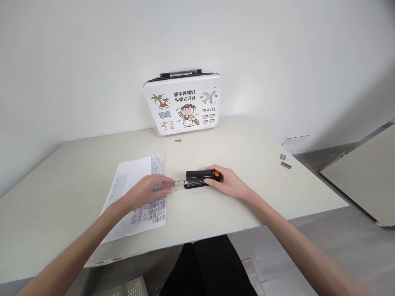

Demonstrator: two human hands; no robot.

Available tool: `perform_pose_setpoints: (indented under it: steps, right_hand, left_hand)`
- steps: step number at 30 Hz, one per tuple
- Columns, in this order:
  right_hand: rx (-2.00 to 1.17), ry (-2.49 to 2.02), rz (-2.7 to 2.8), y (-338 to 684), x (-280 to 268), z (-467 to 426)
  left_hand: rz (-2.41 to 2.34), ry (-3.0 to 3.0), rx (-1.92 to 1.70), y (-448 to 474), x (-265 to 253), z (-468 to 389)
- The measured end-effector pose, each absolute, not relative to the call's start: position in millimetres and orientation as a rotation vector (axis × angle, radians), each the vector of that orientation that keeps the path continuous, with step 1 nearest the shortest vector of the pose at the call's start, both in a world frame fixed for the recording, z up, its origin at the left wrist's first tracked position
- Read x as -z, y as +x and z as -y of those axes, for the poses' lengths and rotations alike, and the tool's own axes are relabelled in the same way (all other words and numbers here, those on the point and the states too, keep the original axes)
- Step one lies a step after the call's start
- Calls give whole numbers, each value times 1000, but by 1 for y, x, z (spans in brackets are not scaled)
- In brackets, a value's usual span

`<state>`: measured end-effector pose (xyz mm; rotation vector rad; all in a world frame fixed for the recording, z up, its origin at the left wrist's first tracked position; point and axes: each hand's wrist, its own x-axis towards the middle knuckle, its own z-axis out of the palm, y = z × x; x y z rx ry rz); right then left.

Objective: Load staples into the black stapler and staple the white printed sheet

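A black stapler [200,176] with an orange button lies on the table, its front end pointing left. My right hand [226,181] grips its rear end, thumb low and fingers over the top. From the stapler's front a metal staple tray [178,183] sticks out to the left. My left hand [151,190] has its fingers closed on the outer end of that tray, above a printed sheet of paper [126,176]. Whether staples sit in the tray cannot be made out.
A white cartoon-printed case [185,105] stands against the wall at the back. A staple strip [177,140] lies before it. Two more staple pieces, one short [283,157] and one longer [285,165], lie near the table's right edge. Another pale table [370,172] is at far right.
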<state>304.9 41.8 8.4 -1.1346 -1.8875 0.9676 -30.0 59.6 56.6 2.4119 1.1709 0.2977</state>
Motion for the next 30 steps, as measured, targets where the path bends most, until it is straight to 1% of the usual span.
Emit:
perform_pose_setpoints:
  steps: [4,10,21,30]
  right_hand:
    - [-1036,-1090,1869,306,-12,-41]
    - [-1120,-1032,1860,304,-11,-40]
    - [-1089,-981,1873,305,-4,-43]
    - [-1070,-968,1868,304,-4,-42]
  left_hand:
    - [-1038,2369,-319,-36,-56,-54]
    - [-958,2477,-371,-16,-52,-58]
    - [-926,2348,-272,21,-51,-81]
    - [-896,2114,-201,24,-51,-89]
